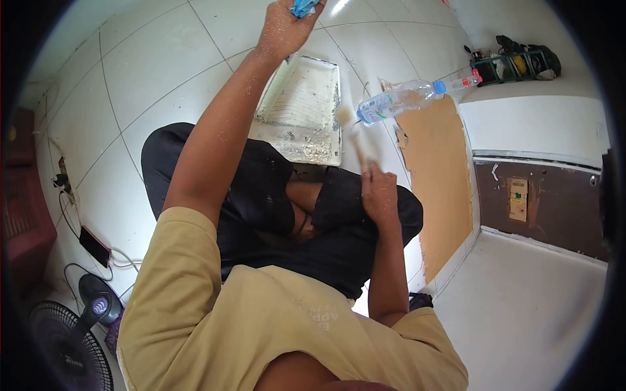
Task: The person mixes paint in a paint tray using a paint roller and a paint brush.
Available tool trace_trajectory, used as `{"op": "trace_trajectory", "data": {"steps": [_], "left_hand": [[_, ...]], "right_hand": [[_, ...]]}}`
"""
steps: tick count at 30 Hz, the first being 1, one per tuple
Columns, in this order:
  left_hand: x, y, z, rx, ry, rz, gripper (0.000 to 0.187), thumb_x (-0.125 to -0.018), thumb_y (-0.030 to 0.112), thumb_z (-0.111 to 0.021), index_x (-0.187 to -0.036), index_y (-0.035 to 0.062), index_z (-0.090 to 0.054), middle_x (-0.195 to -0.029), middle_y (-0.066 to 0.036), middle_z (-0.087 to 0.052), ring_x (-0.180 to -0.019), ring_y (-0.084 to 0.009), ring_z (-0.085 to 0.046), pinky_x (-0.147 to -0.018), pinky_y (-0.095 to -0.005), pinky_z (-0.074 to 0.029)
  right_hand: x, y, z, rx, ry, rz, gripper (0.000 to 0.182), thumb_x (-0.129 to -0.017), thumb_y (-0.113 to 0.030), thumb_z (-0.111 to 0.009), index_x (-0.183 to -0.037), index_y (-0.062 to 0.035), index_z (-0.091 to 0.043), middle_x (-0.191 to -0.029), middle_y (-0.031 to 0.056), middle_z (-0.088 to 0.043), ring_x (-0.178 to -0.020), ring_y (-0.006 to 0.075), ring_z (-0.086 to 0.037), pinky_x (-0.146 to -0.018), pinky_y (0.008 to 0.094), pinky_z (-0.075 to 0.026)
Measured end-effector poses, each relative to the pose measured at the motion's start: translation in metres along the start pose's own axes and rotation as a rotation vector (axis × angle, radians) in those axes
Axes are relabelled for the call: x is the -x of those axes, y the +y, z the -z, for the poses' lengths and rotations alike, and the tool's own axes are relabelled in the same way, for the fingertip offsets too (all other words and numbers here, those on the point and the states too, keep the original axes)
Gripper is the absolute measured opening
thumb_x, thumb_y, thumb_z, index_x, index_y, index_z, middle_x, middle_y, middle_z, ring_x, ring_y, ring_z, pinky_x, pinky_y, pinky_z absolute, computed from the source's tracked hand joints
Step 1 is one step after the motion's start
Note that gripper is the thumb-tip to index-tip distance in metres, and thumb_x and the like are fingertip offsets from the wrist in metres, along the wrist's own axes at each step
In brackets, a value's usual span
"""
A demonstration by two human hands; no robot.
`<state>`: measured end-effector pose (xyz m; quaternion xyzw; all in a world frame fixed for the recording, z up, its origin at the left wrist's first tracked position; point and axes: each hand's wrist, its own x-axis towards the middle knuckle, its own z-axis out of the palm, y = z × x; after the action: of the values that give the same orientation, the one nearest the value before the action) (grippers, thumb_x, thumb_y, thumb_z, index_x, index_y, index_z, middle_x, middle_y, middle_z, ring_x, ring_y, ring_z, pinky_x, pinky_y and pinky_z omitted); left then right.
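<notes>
My left hand (287, 32) reaches far forward at the top edge, its fingers closed around a crumpled blue cloth or sheet (304, 8). White specks dot this hand and forearm. Over my right knee, my right hand (381, 189) grips the pale handle of what looks like a small paint roller (362, 151). Motion blurs its beige head, so I cannot make out its exact kind. Between the two hands a paint tray (334, 140) lies on the floor, coated with whitish paint and lumpy residue at its near end. A clear plastic bottle (404, 101) with a blue cap lies right of the tray.
A brown board (443, 189) lies along the right side. Beyond it stand a smaller bottle (471, 79) and a dark green carrier (512, 67) with assorted items. At left are a phone (95, 246) with cables and a fan (68, 352). White tiles (156, 72) cover the floor.
</notes>
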<state>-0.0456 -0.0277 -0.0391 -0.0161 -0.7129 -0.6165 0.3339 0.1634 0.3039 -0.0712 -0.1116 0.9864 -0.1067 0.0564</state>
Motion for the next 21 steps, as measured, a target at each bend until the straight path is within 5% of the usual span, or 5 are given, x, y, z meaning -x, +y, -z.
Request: {"op": "trace_trajectory", "data": {"steps": [4,10,14,18,21], "left_hand": [[0.002,0.004,0.001,0.038,-0.009,-0.010,0.032,-0.102,0.025,-0.070,-0.093,-0.0055,-0.068,-0.072,-0.012,-0.066,-0.072,-0.0126,-0.056,-0.064,-0.0385,-0.049],[0.004,0.011,0.000,0.060,-0.031,0.010,0.031,-0.102,0.025,-0.069,-0.096,-0.0053,-0.068,-0.075,-0.016,-0.068,-0.073,-0.0146,-0.059,-0.067,-0.0400,-0.051],[0.003,0.006,0.002,0.004,-0.043,0.014,0.029,-0.102,0.024,-0.068,-0.101,-0.0046,-0.069,-0.078,-0.020,-0.069,-0.072,-0.0172,-0.061,-0.068,-0.0408,-0.051],[-0.003,0.002,0.005,0.026,-0.010,-0.106,0.028,-0.101,0.022,-0.066,-0.107,-0.0047,-0.068,-0.085,-0.027,-0.071,-0.075,-0.0304,-0.070,-0.071,-0.0436,-0.053],[0.005,0.006,0.006,-0.008,-0.032,-0.037,0.029,-0.100,0.022,-0.065,-0.111,-0.0048,-0.068,-0.091,-0.031,-0.072,-0.088,-0.0432,-0.075,-0.074,-0.0467,-0.055]], "right_hand": [[-0.016,0.012,0.017,-0.108,-0.073,-0.078,0.034,-0.111,-0.030,-0.048,-0.115,-0.0027,-0.067,-0.094,0.0315,-0.069,-0.095,0.0541,-0.064,-0.085,0.0598,-0.049],[-0.060,-0.005,0.094,-0.990,0.056,0.001,0.040,-0.107,-0.027,-0.061,-0.132,0.0036,-0.067,-0.082,0.0005,-0.062,-0.072,0.0080,-0.050,-0.063,0.0237,-0.039],[-0.097,0.055,0.068,-1.490,-0.303,0.196,0.047,-0.106,-0.027,-0.063,-0.144,0.0002,-0.061,-0.079,0.0002,-0.053,-0.073,0.0085,-0.047,-0.066,0.0232,-0.040],[-0.117,0.051,0.051,-0.506,-0.513,0.072,0.049,-0.106,-0.023,-0.062,-0.152,-0.0085,-0.054,-0.081,-0.0023,-0.054,-0.077,0.0087,-0.050,-0.071,0.0231,-0.041],[-0.106,-0.009,0.086,-0.765,-0.451,0.086,0.049,-0.106,-0.020,-0.061,-0.153,-0.0120,-0.053,-0.082,-0.0033,-0.053,-0.076,0.0089,-0.047,-0.072,0.0249,-0.041]]}}
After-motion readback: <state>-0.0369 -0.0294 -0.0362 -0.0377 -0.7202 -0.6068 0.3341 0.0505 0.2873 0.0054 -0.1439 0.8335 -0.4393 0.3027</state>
